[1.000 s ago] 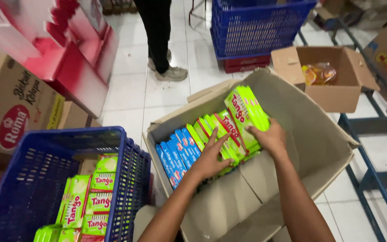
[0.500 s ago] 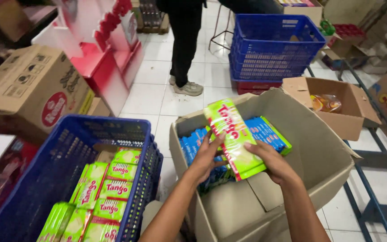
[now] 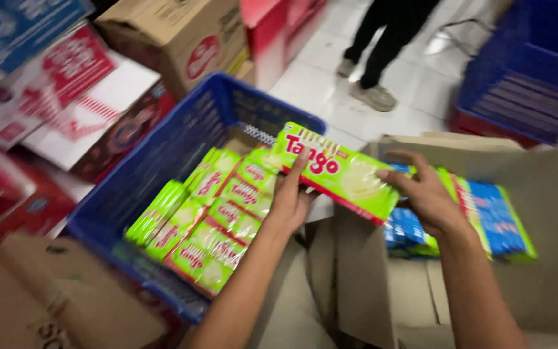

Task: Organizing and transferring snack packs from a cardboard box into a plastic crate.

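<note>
White floor tiles, boxes everywhere. Left hand and right hand pinch a green packet stack by its ends over the blue crate; it could sag and spill.

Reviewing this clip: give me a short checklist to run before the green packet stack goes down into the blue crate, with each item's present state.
1. Both hands on the load: ok. The left hand and right hand grip opposite ends of the flat green wafer packet stack.
2. Stack clear of the open brown cardboard carton: ok, lifted above its flaps.
3. Stack over the blue plastic mesh crate: not ok, only its left end reaches the crate rim.
4. Landing spot free: cannot tell; green packets already in the crate cover much of the floor.
5. Stack level: not ok, tilted down to the right.
6. Bystander's legs clear: ok, well behind the crate.
</note>
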